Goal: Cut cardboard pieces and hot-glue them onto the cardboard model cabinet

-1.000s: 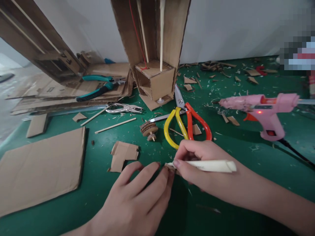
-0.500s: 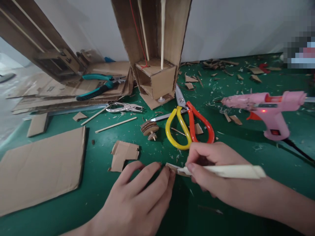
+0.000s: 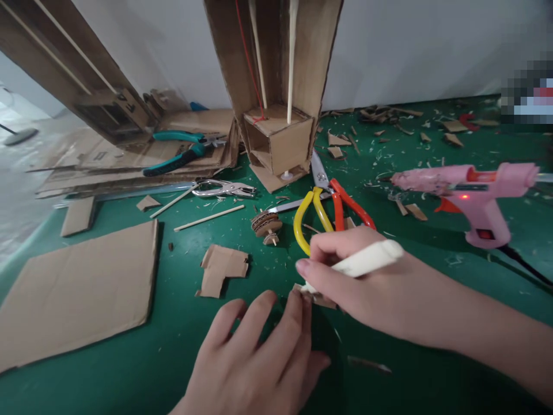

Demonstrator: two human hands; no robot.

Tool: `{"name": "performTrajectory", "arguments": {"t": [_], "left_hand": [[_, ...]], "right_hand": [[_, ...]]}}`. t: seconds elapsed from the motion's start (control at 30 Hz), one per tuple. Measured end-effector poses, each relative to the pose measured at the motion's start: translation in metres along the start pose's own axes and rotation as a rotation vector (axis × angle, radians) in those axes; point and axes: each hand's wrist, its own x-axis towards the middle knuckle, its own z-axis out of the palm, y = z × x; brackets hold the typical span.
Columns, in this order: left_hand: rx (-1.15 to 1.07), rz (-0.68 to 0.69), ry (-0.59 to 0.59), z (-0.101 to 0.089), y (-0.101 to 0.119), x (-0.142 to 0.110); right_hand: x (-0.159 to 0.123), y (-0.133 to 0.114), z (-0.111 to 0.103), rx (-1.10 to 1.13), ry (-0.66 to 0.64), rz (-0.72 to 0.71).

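Note:
My right hand [image 3: 345,282] grips a cream-coloured knife handle [image 3: 367,260], its tip down on a small cardboard piece [image 3: 317,298] on the green mat. My left hand [image 3: 259,357] lies with its fingers stretched flat, the fingertips pressing the left end of that same piece. Just beyond my right hand lie scissors with one yellow and one orange handle [image 3: 322,210].
A pink glue gun [image 3: 470,193] with a lit red light stands at right. A cardboard tower [image 3: 276,115] rises at the back centre. A large cardboard sheet [image 3: 82,288] lies at left, a cut scrap [image 3: 222,268] and cardboard wheel [image 3: 266,225] nearer, with pliers [image 3: 181,147], sticks and offcuts around.
My right hand has drawn the knife back left and tilted its handle upward. My left hand has shifted slightly toward me, still pressing the piece.

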Motion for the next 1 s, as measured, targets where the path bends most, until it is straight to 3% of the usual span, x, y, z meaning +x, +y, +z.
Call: {"name": "performTrajectory", "arguments": {"t": [0.1, 0.37, 0.6, 0.7, 0.8, 1.0], "left_hand": [[-0.006, -0.034, -0.041, -0.002, 0.004, 0.001], [0.023, 0.013, -0.094, -0.009, 0.011, 0.005], [0.106, 0.116, -0.097, -0.012, 0.016, 0.009], [0.109, 0.103, -0.135, -0.012, 0.019, 0.006], [0.117, 0.092, -0.19, -0.012, 0.024, 0.004], [0.121, 0.08, -0.299, -0.013, 0.032, 0.001]], "right_hand": [[0.009, -0.009, -0.002, -0.097, -0.062, -0.036], [0.02, -0.027, -0.005, -0.189, 0.028, 0.031], [0.022, -0.028, -0.009, -0.146, -0.171, 0.077], [0.023, -0.03, -0.012, -0.202, -0.287, 0.02], [0.026, -0.033, -0.013, -0.273, -0.338, -0.042], [0.031, -0.039, -0.012, -0.369, -0.412, -0.023]]}}
